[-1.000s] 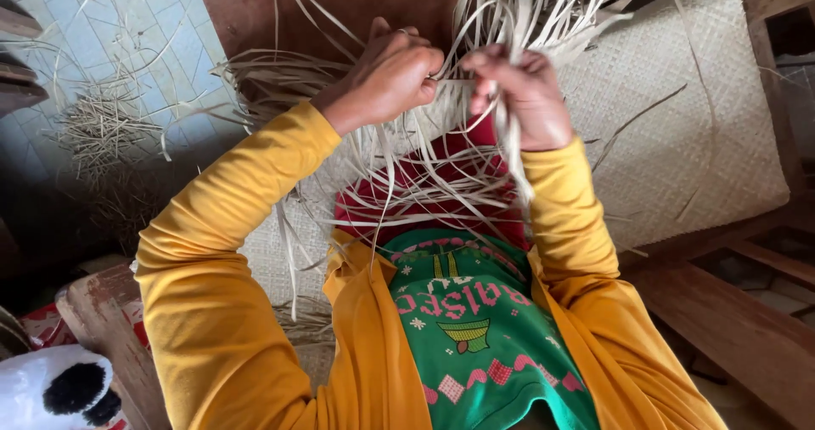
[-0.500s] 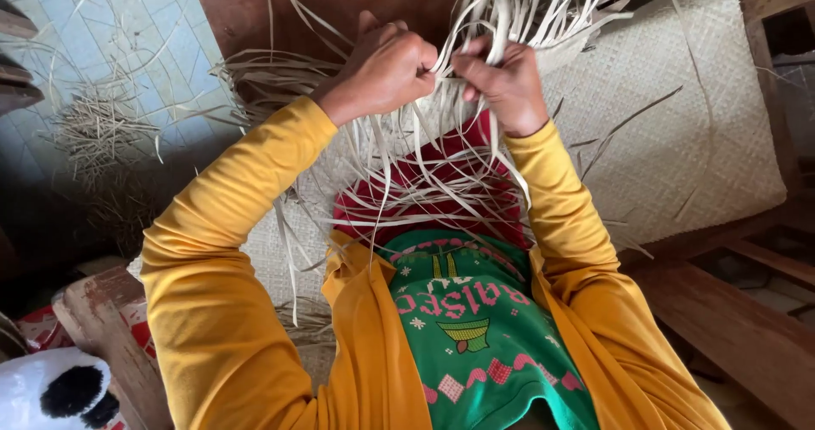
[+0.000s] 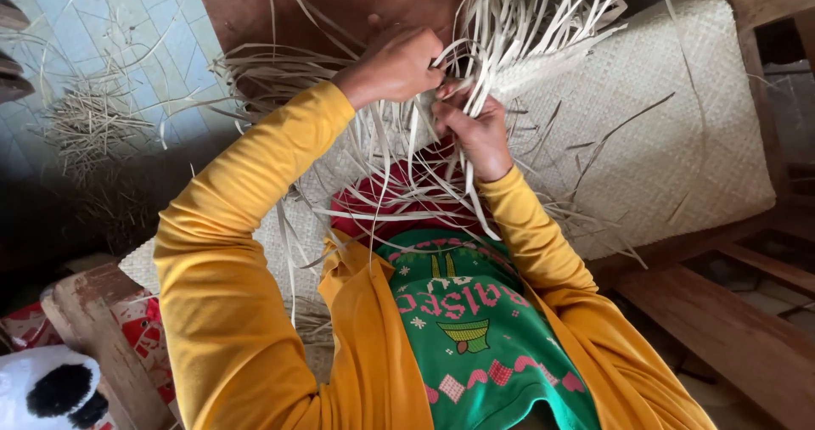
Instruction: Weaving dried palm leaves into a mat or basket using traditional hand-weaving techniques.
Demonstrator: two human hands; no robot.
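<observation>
strips [image 3: 501,31] of pale dried leaf at the mat's [image 3: 679,124] loose edge look light, thin, springy, best pinched low near the weave, where left hand [image 3: 395,61] and right hand [image 3: 475,129] close fingers on them.

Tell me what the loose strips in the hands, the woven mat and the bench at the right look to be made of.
Loose strips: dried plant fibre, maybe palm leaf or reed; pale, matte, flat and springy, held by the left hand and right hand.
Woven mat: the same pale strips, in a tight checked weave.
Bench: wood, brown and dull, with visible grain.
</observation>
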